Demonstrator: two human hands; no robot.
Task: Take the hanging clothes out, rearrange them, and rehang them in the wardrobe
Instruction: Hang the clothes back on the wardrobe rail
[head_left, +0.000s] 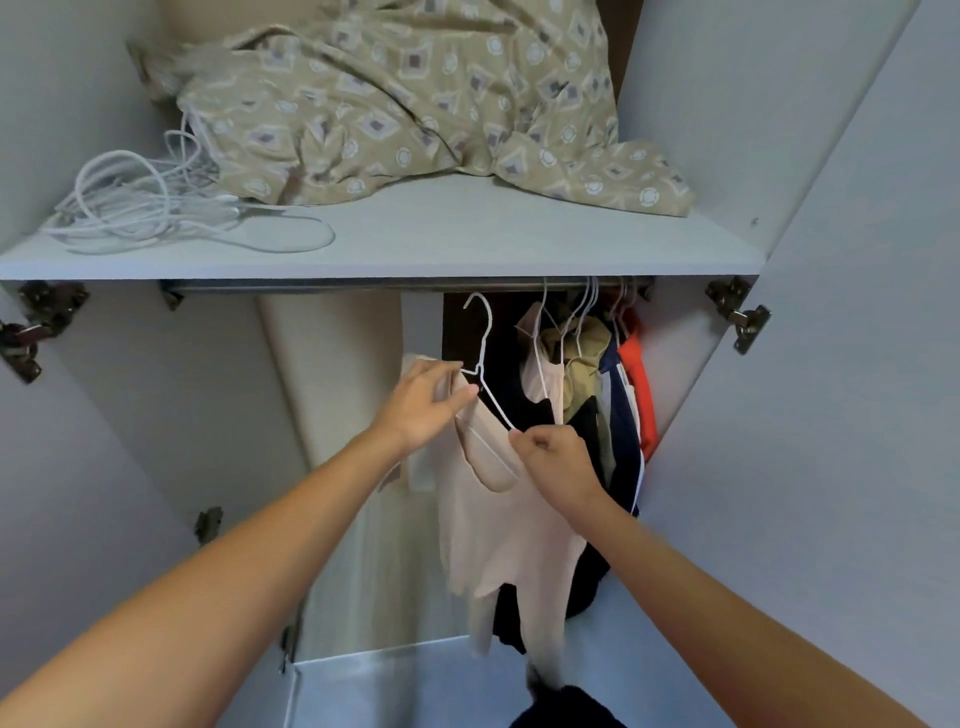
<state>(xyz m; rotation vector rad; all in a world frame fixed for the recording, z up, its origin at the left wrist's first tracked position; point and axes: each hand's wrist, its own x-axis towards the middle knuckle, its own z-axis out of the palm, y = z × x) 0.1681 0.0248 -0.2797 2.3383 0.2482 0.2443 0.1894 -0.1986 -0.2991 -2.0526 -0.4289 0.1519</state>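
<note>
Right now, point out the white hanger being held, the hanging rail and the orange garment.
white hanger (487, 340): head view, on its wire neck below the hook.
hanging rail (311, 285): head view, bare stretch under the shelf.
orange garment (640, 379): head view, upper front.

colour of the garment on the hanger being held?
Pale beige-pink garment, head view.

We couldn't see most of the rail (363, 285); the shelf (415, 244) edge covered it, so the hook tops of the hung hangers (582, 312) were hidden. The dark garment (587, 577) sat mostly behind the pink top (498, 530). The top's lower end was motion-blurred. A dark cloth (569, 709) was cut off by the bottom edge. The bedding (415, 98) ran off the top edge. The right hand (558, 462) hid what its curled fingers pinched.
</note>
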